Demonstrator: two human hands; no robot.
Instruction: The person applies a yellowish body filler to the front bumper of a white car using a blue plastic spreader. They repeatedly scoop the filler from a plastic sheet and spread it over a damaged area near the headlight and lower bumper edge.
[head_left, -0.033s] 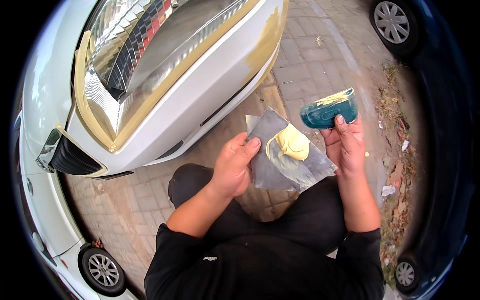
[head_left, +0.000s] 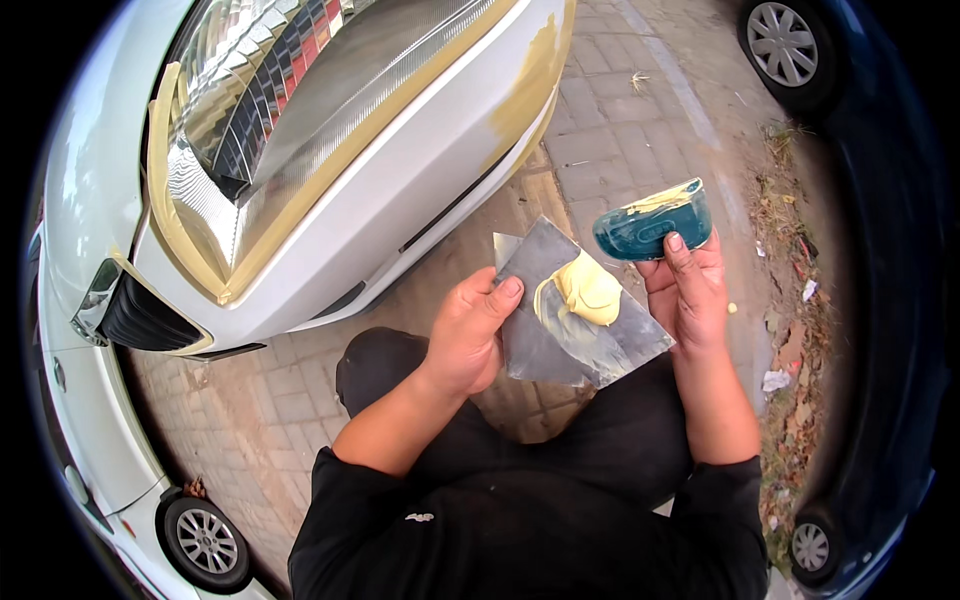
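Left hand (head view): the left hand pinches a thin, dark-grey, four-cornered flat sheet by its left side, thumb on top, fingers mostly hidden; this grip probably leaves the middle free.
Paste: a thick, pale-yellow mound of paste sits on the sheet, clear of the thumb; the sheet seems to serve as a palette.
Right hand: the right hand grips a teal, rounded spreader by its lower side, paste-streaked edge upward, likely so the fingers avoid the smear.
Tape: tan masking tape borders the clear, faceted headlamp, presumably shielding it.
Bumper: the white, smooth bumper lies ahead-left, apart from both hands.
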